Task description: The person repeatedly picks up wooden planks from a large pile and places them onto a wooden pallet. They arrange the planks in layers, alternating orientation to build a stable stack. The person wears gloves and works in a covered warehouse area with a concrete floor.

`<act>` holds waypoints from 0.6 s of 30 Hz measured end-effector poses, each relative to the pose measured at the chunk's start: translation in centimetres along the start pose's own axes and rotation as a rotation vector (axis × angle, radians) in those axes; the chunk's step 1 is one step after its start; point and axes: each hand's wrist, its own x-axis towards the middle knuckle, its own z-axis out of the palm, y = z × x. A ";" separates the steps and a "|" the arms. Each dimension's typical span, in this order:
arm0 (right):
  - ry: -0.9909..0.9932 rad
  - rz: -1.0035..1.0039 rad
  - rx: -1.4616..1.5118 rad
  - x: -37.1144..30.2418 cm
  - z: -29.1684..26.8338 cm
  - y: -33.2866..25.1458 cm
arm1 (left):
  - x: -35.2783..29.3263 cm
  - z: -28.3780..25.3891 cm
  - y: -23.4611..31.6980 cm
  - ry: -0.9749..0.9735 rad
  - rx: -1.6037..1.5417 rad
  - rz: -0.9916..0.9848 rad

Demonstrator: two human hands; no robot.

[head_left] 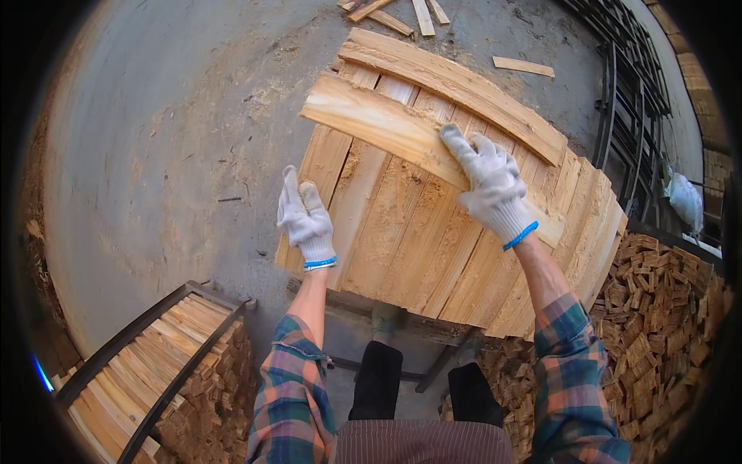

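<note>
A pale wooden plank (379, 120) lies slantwise over a stack of boards (386, 232) in front of me. My right hand (493, 184), in a white knitted glove with a blue cuff, grips this plank toward its right end. My left hand (305, 216), gloved the same way, is beside the stack's left edge, its fingers stretched out and nothing in it. Across the far side of the stack rests a second plank (456, 89), roughly parallel to the first. Sawdust clings to the boards, which lie side by side.
A dark metal rack (182, 387) of narrow slats stands at lower left. Short wood pieces (649, 317) are piled at lower right. Loose offcuts (524, 66) lie on the grey floor (185, 139). Black metal frames (626, 100) and a white bag (684, 201) are at the right.
</note>
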 end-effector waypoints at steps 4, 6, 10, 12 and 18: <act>-0.235 -0.083 0.141 -9.8 5.9 -5.3 | 0.9 -5.9 -4.0 -0.055 -0.459 -0.314; 0.005 -0.181 0.135 -12.7 12.6 -7.0 | 0.1 -7.8 -5.4 -0.078 -0.513 -0.403; 0.195 -0.188 0.128 -13.2 15.8 -9.2 | -3.1 -6.8 -6.6 -0.178 0.082 -0.137; 0.071 -0.201 0.214 -12.7 14.5 -8.5 | -3.3 -6.3 -6.6 -0.157 0.013 -0.171; 0.205 -0.206 0.323 -13.4 16.9 -6.9 | -4.6 -6.0 -5.6 -0.234 -0.125 -0.269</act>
